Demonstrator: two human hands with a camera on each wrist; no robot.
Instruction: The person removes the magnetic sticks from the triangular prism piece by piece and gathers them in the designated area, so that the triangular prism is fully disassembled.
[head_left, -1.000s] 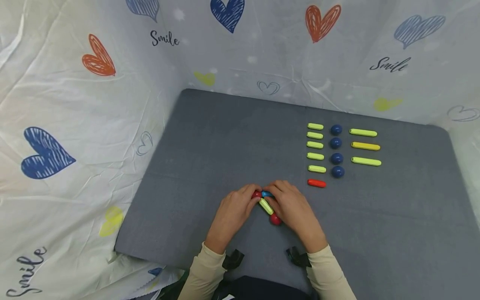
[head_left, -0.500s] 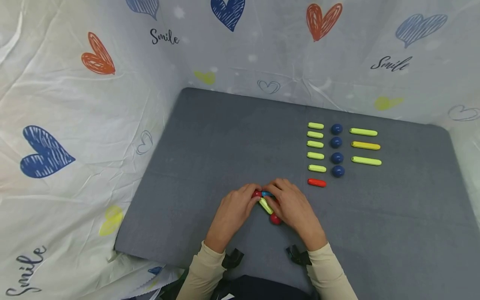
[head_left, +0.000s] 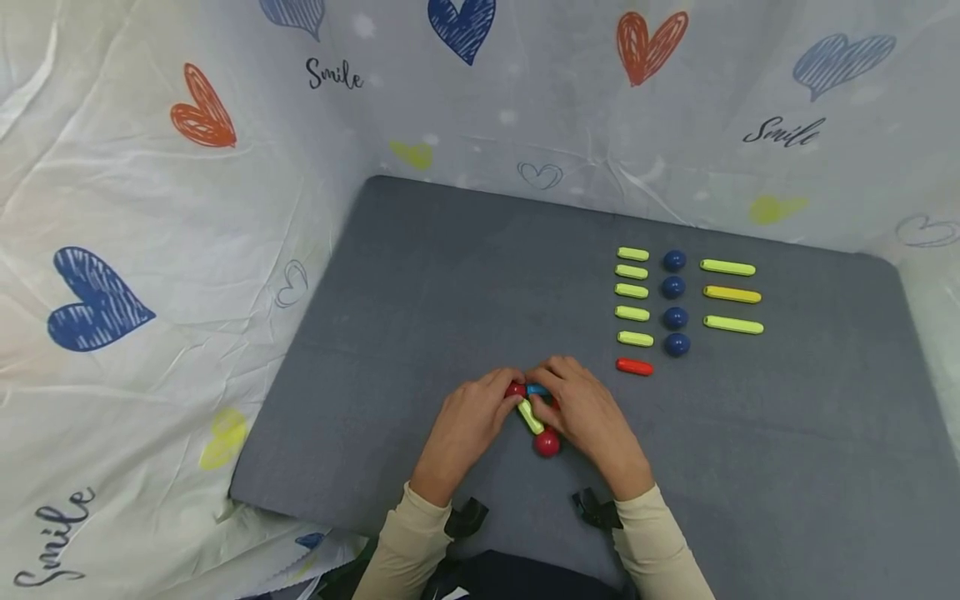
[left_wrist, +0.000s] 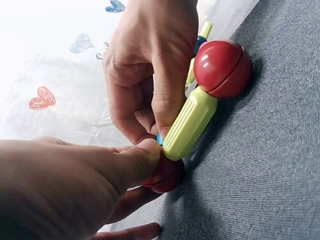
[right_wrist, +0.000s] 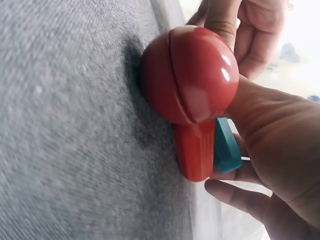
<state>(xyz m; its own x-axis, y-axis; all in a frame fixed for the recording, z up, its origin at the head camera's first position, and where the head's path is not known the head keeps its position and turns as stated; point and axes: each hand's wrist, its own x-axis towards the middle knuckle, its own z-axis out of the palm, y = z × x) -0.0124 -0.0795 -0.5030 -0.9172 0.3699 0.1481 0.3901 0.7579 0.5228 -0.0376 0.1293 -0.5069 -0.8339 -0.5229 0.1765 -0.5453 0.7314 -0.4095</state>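
Note:
My left hand (head_left: pixel 468 425) pinches a red ball (head_left: pixel 515 389) between thumb and fingers. Opposite it, my right hand (head_left: pixel 588 408) pinches a blue stick (head_left: pixel 537 389) that meets this ball. From the same ball a yellow-green ribbed stick (left_wrist: pixel 192 122) runs back to a second red ball (head_left: pixel 547 443), which sits low over the grey cloth. A short red stick (right_wrist: pixel 194 150) joins that second ball and reaches under my right hand, beside the blue stick's free end. My right fingers hide much of the blue stick in the head view.
Right of my hands, short yellow-green sticks (head_left: pixel 632 291) stand in a column above a short red stick (head_left: pixel 634 367). Blue balls (head_left: pixel 675 317) form another column, then longer sticks (head_left: pixel 732 294). A white heart-printed cloth (head_left: pixel 480 108) hangs behind the grey table (head_left: pixel 450 275).
The second red ball has swung slightly left and toward the body, tilting the yellow-green stick more upright in the head view. Both hands keep their grips nearly in place.

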